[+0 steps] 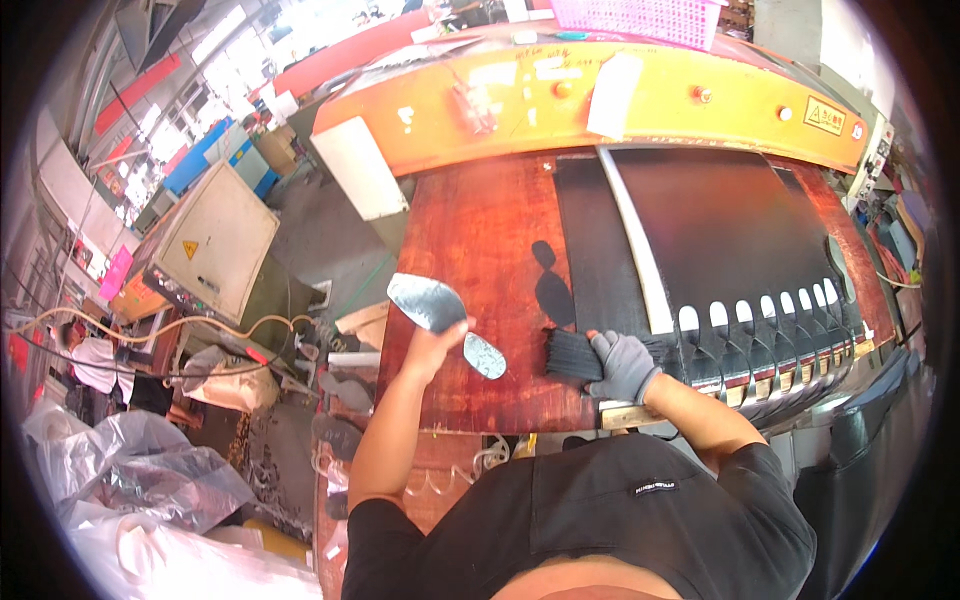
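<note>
Low in the middle of the frame, the bare left hand (437,340) pinches a grey sole-shaped cut piece (443,322) between its fingers over the reddish-brown table (470,240), while the gloved right hand (625,365), just to the right, has its fingers curled around a black slotted cutting die (580,355). Right of them a black sheet (730,225) with a row of cut-out notches covers the table, and two dark oval offcuts (550,285) lie above the hands. An orange machine housing (600,100) spans the top, with a beige cabinet (215,240) on the left.

Grey sole-shaped cutout (443,322) gripped mid-length, tilted above the board; black sheet (590,352) lies flat, slit edge pressed down
</note>
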`<action>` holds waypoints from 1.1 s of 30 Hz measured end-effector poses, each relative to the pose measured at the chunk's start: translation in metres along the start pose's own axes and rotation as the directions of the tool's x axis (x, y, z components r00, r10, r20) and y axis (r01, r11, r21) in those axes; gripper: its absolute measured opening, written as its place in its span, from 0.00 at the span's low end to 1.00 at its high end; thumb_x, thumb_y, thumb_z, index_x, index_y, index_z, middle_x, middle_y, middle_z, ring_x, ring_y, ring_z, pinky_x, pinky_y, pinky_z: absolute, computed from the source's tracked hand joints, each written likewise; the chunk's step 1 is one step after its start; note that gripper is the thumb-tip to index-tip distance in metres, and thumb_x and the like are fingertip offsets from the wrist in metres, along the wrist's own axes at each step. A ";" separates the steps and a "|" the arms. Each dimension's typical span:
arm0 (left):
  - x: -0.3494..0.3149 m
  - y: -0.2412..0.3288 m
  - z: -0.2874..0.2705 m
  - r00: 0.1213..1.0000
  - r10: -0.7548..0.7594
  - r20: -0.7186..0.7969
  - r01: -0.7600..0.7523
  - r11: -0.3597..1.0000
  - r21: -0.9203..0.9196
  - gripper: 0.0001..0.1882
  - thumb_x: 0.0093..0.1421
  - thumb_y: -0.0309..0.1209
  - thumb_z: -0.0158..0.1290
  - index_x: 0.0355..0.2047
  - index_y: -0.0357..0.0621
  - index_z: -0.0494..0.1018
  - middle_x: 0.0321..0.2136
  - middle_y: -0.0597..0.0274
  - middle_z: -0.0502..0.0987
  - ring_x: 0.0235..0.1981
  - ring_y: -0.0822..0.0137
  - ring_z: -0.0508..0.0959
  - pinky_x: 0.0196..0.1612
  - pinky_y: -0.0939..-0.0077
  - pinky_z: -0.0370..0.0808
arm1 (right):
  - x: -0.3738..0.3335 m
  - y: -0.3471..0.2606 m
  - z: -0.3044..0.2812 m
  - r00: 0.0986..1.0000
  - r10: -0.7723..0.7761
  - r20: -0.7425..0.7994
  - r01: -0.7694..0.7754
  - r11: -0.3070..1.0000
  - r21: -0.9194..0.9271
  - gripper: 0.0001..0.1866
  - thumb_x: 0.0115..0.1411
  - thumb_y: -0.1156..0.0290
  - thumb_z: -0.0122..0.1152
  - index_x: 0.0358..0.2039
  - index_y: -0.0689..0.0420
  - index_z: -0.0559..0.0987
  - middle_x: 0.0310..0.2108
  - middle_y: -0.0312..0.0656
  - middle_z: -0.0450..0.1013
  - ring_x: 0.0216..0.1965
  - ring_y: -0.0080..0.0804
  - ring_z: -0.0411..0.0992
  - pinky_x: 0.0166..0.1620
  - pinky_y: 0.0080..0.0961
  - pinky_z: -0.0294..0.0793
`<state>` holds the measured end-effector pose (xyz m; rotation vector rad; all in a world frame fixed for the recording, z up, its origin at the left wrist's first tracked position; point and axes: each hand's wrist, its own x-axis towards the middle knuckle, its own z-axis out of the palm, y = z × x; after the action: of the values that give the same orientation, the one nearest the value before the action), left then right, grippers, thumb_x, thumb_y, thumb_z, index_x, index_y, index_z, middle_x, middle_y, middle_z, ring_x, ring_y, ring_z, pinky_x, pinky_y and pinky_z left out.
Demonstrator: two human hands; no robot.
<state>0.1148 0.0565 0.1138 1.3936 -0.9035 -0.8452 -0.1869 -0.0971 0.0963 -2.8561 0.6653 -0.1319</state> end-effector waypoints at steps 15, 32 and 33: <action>0.012 0.022 0.058 0.996 -0.081 0.038 0.089 0.873 -0.479 0.12 0.55 0.26 0.54 0.40 0.40 0.70 0.33 0.61 0.75 0.36 0.64 0.75 0.43 0.69 0.71 | 0.001 0.002 0.007 0.998 -0.011 -0.065 0.015 0.998 0.061 0.47 0.35 0.53 0.69 0.54 0.63 0.63 0.38 0.49 0.69 0.39 0.45 0.70 0.41 0.35 0.69; 0.004 0.000 0.068 0.937 0.103 0.335 0.141 0.765 -0.629 0.07 0.52 0.23 0.45 0.32 0.38 0.70 0.36 0.55 0.72 0.42 0.57 0.71 0.48 0.63 0.68 | 0.000 0.003 0.013 0.998 0.012 -0.058 -0.011 1.000 0.024 0.47 0.37 0.51 0.67 0.55 0.61 0.63 0.37 0.47 0.68 0.36 0.43 0.70 0.39 0.34 0.70; 0.008 -0.002 0.067 0.871 0.294 0.394 0.083 0.702 -0.708 0.04 0.53 0.24 0.47 0.29 0.40 0.70 0.36 0.57 0.71 0.45 0.57 0.70 0.50 0.63 0.66 | 0.000 0.003 0.013 0.999 0.022 -0.044 -0.021 1.000 0.019 0.47 0.37 0.51 0.67 0.55 0.61 0.63 0.37 0.47 0.68 0.36 0.43 0.70 0.39 0.34 0.70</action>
<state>0.0580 0.0201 0.1100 0.4322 -0.8733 -1.3109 -0.1868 -0.0973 0.0827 -2.8343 0.6998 -0.1969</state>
